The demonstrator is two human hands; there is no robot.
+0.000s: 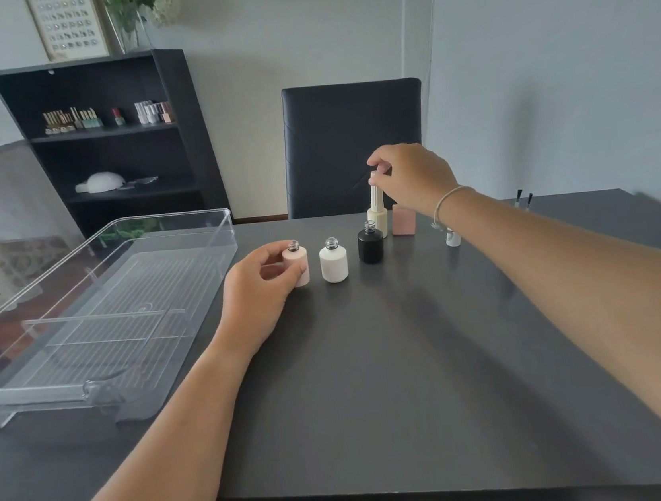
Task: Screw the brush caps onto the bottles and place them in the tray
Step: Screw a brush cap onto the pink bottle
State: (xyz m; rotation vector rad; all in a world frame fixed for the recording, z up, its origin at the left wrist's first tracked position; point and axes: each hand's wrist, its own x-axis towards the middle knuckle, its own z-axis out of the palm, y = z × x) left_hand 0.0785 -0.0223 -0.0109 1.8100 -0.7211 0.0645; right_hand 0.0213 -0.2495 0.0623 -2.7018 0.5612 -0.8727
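My left hand [261, 290] grips a pale pink bottle [299, 264] with a bare threaded neck, standing on the dark table. To its right stand an uncapped white bottle [334, 260] and an uncapped black bottle [370, 243]. Farther back a cream bottle [378, 216] carries a tall ribbed cap [375, 194], and the fingertips of my right hand [411, 178] pinch the top of that cap. A pink square bottle [403, 220] stands just right of it. The clear plastic tray [178, 244] lies at the left with nothing in it.
A small white cap [453, 237] sits behind my right forearm, partly hidden. Two black brush tips [524, 197] stick up near the far right edge. A black chair [353, 143] faces me across the table. A black shelf [107, 140] stands against the wall.
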